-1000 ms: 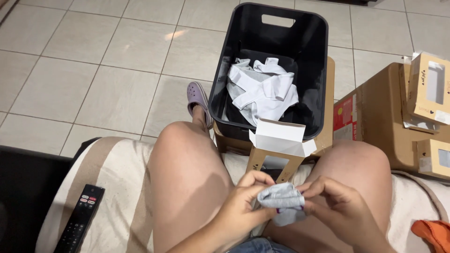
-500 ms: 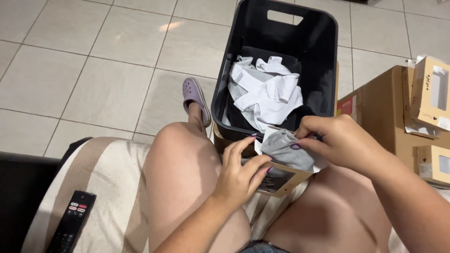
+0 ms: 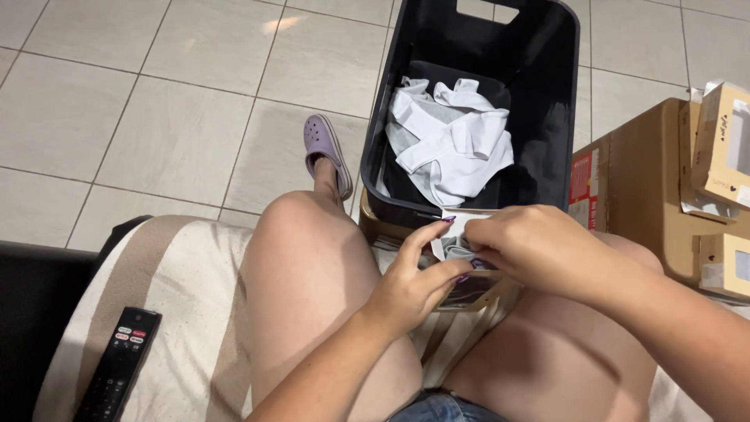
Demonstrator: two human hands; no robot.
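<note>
A small brown cardboard box (image 3: 476, 291) with a white flap lies between my knees. My left hand (image 3: 414, 281) grips its near side, fingers spread along the opening. My right hand (image 3: 539, 246) presses a folded grey garment (image 3: 453, 248) into the box's open end; most of the garment is hidden under my fingers. Just beyond stands a black plastic bin (image 3: 558, 117) holding white and grey garments (image 3: 453, 144).
A large cardboard carton (image 3: 637, 195) with smaller window boxes (image 3: 723, 144) on it stands at right. A black remote control (image 3: 117, 366) lies on the striped cushion (image 3: 180, 312) at left. A lilac clog (image 3: 326, 152) rests on the tiled floor.
My hands carried the grey garment from my lap up to the small box. The right hand now pushes it inside, and the left hand has moved onto the box.
</note>
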